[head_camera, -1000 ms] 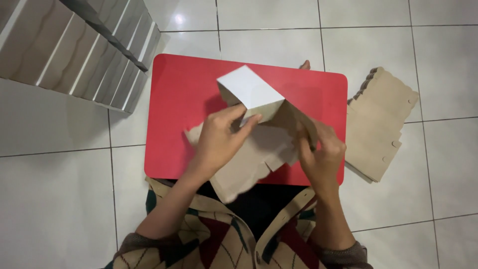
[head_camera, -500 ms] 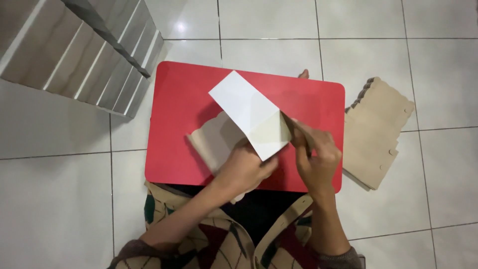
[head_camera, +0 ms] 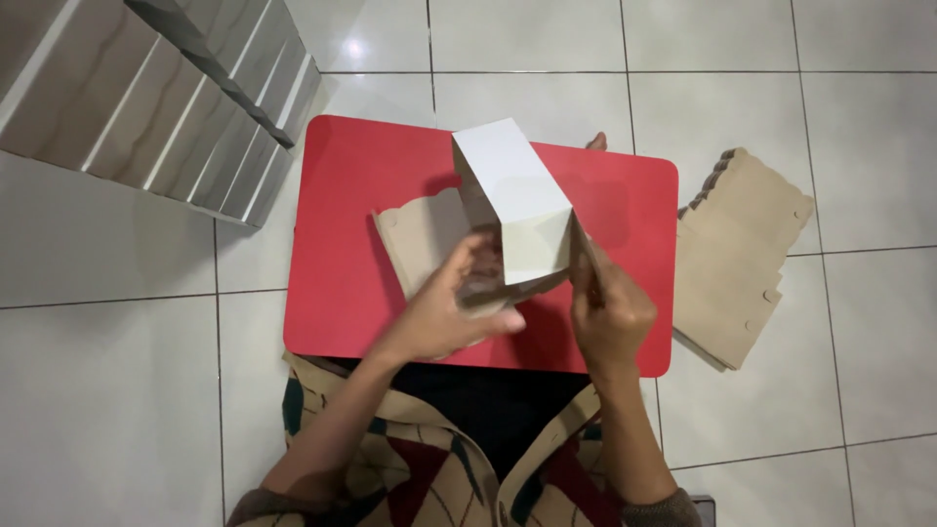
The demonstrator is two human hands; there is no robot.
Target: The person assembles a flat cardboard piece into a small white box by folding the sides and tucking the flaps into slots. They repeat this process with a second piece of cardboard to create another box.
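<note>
Holding the half-folded carton (head_camera: 515, 210) at its near end, your left hand (head_camera: 451, 310) curls its grip around the lower flaps while your right hand (head_camera: 611, 314) pinches the right-hand side panel just below the white face. The carton stands tilted over the middle of the frame, its white panel rising toward the top centre, brown flaps spreading down and left onto the red table (head_camera: 342, 254). Your hold sits only at the near edge, so the raised panel could spring flat or buckle along the wrong crease if either grip slackens. Pressing too hard with the right thumb may tear the scalloped flap. Further out, the stack of flat blanks (head_camera: 737, 259) lies on the tiled floor (head_camera: 117, 390) at mid right, close enough that a swinging elbow could scatter it. The slatted rack (head_camera: 146, 107) fills the upper left.
</note>
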